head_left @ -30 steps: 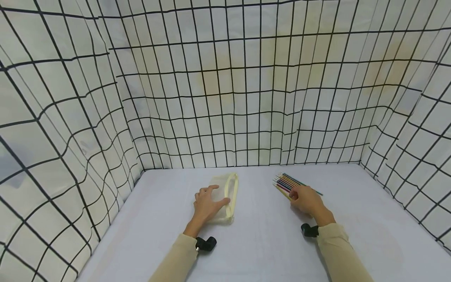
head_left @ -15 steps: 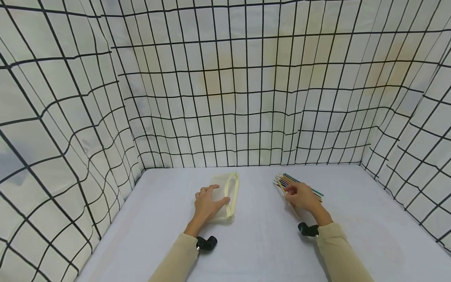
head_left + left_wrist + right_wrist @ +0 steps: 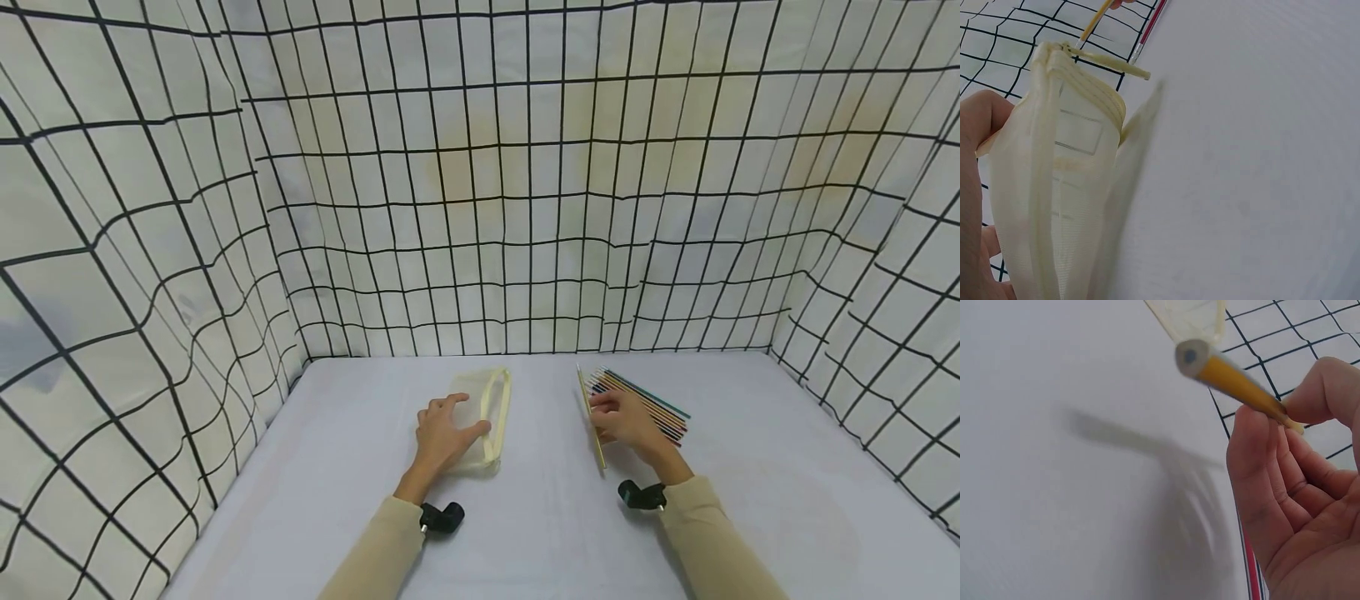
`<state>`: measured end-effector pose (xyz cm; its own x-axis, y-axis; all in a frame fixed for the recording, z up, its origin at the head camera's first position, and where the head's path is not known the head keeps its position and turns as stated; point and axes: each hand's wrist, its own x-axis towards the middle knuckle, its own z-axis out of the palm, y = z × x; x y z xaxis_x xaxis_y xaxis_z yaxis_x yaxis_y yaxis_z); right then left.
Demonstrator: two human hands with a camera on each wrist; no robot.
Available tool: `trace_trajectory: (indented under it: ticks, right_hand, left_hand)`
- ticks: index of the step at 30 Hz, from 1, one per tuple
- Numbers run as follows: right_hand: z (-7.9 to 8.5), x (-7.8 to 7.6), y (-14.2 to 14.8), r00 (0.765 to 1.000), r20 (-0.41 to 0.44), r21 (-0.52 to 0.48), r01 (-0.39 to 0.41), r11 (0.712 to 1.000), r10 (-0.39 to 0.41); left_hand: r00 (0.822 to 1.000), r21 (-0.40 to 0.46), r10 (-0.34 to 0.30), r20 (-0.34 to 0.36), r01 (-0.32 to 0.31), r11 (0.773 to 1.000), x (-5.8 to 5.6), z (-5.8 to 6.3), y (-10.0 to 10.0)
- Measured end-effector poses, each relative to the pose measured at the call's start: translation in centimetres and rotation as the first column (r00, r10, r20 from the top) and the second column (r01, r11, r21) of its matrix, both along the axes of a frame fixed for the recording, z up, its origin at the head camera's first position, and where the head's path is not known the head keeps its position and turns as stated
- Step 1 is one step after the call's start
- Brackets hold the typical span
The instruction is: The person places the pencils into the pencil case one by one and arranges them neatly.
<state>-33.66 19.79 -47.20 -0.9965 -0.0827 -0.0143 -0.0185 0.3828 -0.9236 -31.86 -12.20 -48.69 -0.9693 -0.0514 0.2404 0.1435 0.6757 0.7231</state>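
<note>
A pale yellow, see-through zip pouch (image 3: pixel 474 387) lies left of the table's middle. My left hand (image 3: pixel 444 432) holds it, thumb by the zip side and the other fingers towards its left. The left wrist view shows the mesh wall (image 3: pixel 1085 194) standing up and bulging beside the zip, part of the fingers hidden behind. Thumb and fingertips of my right hand (image 3: pixel 628 427) pinch a yellow pencil (image 3: pixel 1235 381); its flat end, with a dark core, faces the wrist camera. Under and behind that hand lie several coloured pencils (image 3: pixel 645 400) side by side, partly covered.
A white cloth (image 3: pixel 540 517) covers the table. White sheets with black netting (image 3: pixel 525 250) rise at the back and both sides. A red pencil (image 3: pixel 1250 569) shows beneath the right hand in its wrist view.
My right hand has lifted the yellow pencil off the row's near side and shifted it left, turning it more upright in the head view. The left hand and pouch stay put.
</note>
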Motion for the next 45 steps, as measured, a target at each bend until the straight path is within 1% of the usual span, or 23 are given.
trace_trajectory:
  ticks: [4,7,16,21,24,27,33,41,45]
  right_hand:
    - [-0.2,0.0,-0.7,0.999,0.036,-0.062,0.004,0.998,-0.002]
    - [-0.3,0.0,-1.2,0.998,0.053,-0.094,-0.009,0.995,0.014]
    - [-0.4,0.3,-2.7,0.997,0.065,-0.16,-0.033,0.986,0.044]
    - [-0.1,0.3,-4.1,0.994,0.089,-0.141,-0.044,0.989,0.057]
    - [0.0,0.2,-5.2,0.991,0.123,-0.106,-0.039,0.994,0.052]
    - [0.0,0.0,-6.3,0.986,0.158,-0.097,-0.041,0.994,0.056]
    - [0.1,-0.7,-7.8,0.978,0.185,-0.13,-0.072,0.989,0.096]
    - [0.1,-1.7,-9.7,0.969,0.217,-0.185,-0.078,0.98,0.118]
    - [-0.1,-2.1,-10.7,0.966,0.226,-0.188,-0.083,0.979,0.125]
  left_hand:
    - [1.0,0.001,-0.002,-0.016,0.002,1.0,-0.1,-0.1,0.1]
    - [1.0,0.002,-0.004,-0.005,0.004,1.0,-0.1,-0.2,0.1]
    - [1.0,-0.007,0.0,0.013,0.0,1.0,-0.1,-0.3,0.0]
    - [1.0,0.0,-0.002,0.019,0.002,1.0,0.0,-0.3,0.1]
    - [1.0,0.009,-0.009,0.021,0.009,1.0,0.1,-0.1,0.1]
    - [1.0,0.014,-0.015,0.026,0.014,1.0,0.1,0.0,0.1]
    - [0.999,0.022,-0.012,0.036,0.011,1.0,0.0,0.0,-0.1]
    - [0.999,0.025,-0.008,0.037,0.007,1.0,-0.2,-0.1,-0.2]
    - [0.999,0.038,0.003,0.044,-0.005,0.999,-0.2,-0.3,-0.3]
